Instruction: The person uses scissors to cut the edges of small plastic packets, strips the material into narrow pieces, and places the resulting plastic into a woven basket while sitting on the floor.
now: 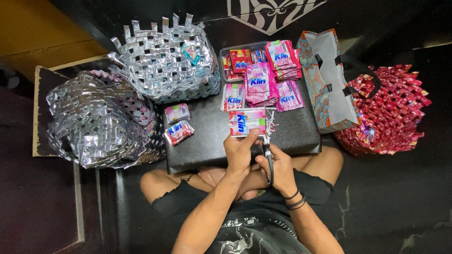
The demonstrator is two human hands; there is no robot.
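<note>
Nearest the camera sits the person, cross-legged in a black printed shirt (249, 230), forearms reaching forward over the knees. The left hand (239, 153) pinches the near edge of a pink and red sachet wrapper (247, 121), thumb on top and fingers closed beneath it. The right hand (278, 165), with dark bands at the wrist, is closed around the black handles of a pair of scissors (268, 148) whose blades point away and meet the wrapper's right edge. The hands are just beside each other, not touching.

The wrapper lies over the near part of a black padded board (207, 141) resting across the lap. The board's near edge touches the knees; its near left portion is bare, and two small stacks of folded wrappers (178, 123) sit at its left side. At the far right of the board, piles of pink sachet wrappers (263, 84) spread out beside a clear tray (224, 51) holding more, mostly red.

Far left, two silver woven baskets (162, 59) (94, 122) crowd the board's left edge, the farther one holding a small teal packet (190, 52). Right of the board stands an open patterned bag (325, 80) with black handles, leaning against a red woven basket (391, 110). Dark floor (400, 197) lies open at the near right.
</note>
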